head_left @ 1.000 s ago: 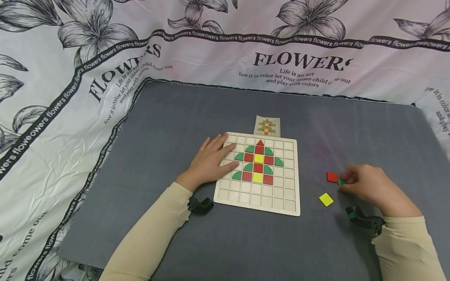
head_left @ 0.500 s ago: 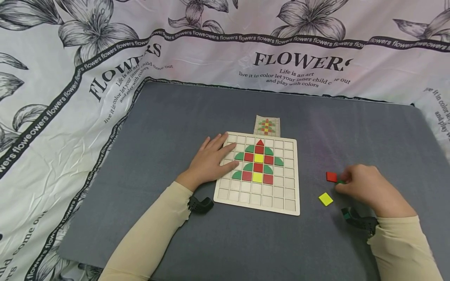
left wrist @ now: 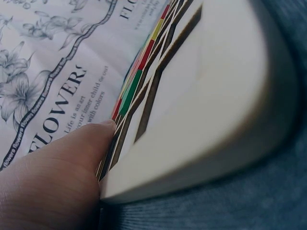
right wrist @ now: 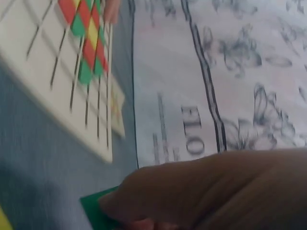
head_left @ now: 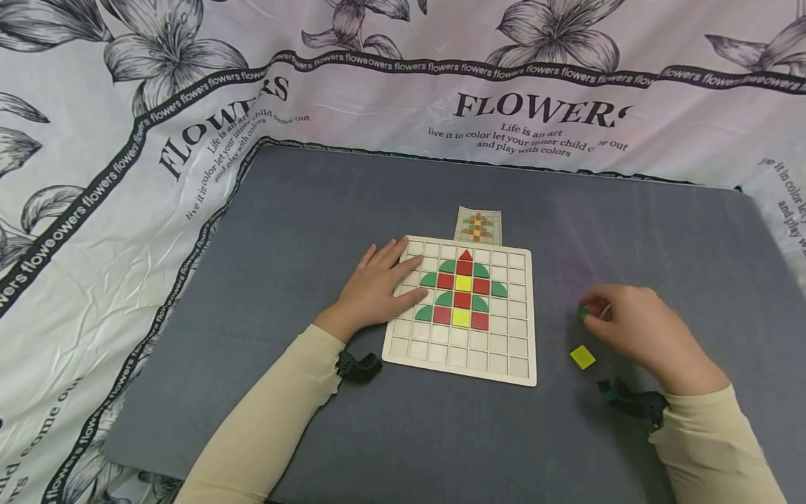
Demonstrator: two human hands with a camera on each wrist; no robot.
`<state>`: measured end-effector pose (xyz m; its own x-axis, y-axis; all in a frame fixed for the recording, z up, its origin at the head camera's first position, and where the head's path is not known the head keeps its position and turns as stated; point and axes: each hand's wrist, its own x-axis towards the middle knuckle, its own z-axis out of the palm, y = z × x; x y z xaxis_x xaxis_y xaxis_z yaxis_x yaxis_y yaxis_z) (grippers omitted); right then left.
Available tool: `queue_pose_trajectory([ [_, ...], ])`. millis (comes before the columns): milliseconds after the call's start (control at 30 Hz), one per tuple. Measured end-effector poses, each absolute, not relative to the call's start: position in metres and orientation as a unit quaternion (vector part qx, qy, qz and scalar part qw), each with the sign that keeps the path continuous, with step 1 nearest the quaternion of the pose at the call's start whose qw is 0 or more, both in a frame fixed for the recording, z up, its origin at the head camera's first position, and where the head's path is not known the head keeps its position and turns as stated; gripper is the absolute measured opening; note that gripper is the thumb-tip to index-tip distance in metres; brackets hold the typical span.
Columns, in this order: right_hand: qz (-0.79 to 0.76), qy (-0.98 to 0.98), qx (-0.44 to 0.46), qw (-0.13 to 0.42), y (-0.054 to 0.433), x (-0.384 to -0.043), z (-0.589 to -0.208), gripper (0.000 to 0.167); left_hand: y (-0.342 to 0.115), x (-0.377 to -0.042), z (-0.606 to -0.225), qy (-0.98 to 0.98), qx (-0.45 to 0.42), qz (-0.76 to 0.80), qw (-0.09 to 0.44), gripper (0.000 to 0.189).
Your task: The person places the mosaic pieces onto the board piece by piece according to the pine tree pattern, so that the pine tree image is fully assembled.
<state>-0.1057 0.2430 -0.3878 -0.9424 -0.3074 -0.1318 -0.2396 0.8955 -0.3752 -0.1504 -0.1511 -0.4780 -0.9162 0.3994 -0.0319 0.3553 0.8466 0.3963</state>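
My left hand (head_left: 374, 287) rests with spread fingers on the left edge of a pale wooden grid board (head_left: 441, 350). Red and yellow squares and green quarter-round pieces form a tree in the board's cells, topped by a red triangle (head_left: 465, 255). Right of the board, my right hand (head_left: 642, 336) pinches a green piece (right wrist: 98, 208) between thumb and fingers, just above the table. That piece's full outline is covered by the thumb. A loose yellow square (head_left: 583, 358) lies just below this hand. The loose red square seen earlier is hidden at the hand.
A small pattern card (head_left: 478, 222) showing a similar tree lies against the board's far edge. The grey table (head_left: 327, 210) is bordered at the back and left by a white flower-print cloth (head_left: 378, 105). Both wrists wear black camera mounts.
My right hand has moved left toward the board, carrying the green piece, and now covers the spot where the red square lay. The left hand and board have stayed nearly still.
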Motion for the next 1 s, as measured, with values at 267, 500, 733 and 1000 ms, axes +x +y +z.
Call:
queue_pose_trajectory([
  [267, -0.258, 0.942, -0.176, 0.12, 0.198, -0.107, -0.387, 0.016, -0.151, -0.15, -0.477, 0.959, 0.195, 0.198, 0.06, 0.075],
  [500, -0.289, 0.924, -0.201, 0.15, 0.172, -0.112, -0.397, 0.012, -0.151, -0.149, -0.477, 0.958, 0.196, 0.2, 0.063, 0.075],
  [733, -0.291, 0.917, -0.218, 0.163, 0.164, -0.113, -0.41, 0.009, -0.15, -0.15, -0.477, 0.958, 0.197, 0.2, 0.058, 0.075],
  [1000, -0.278, 0.921, -0.223, 0.159, 0.161, -0.115, -0.417, 0.007, -0.151, -0.15, -0.476, 0.957, 0.198, 0.205, 0.061, 0.075],
])
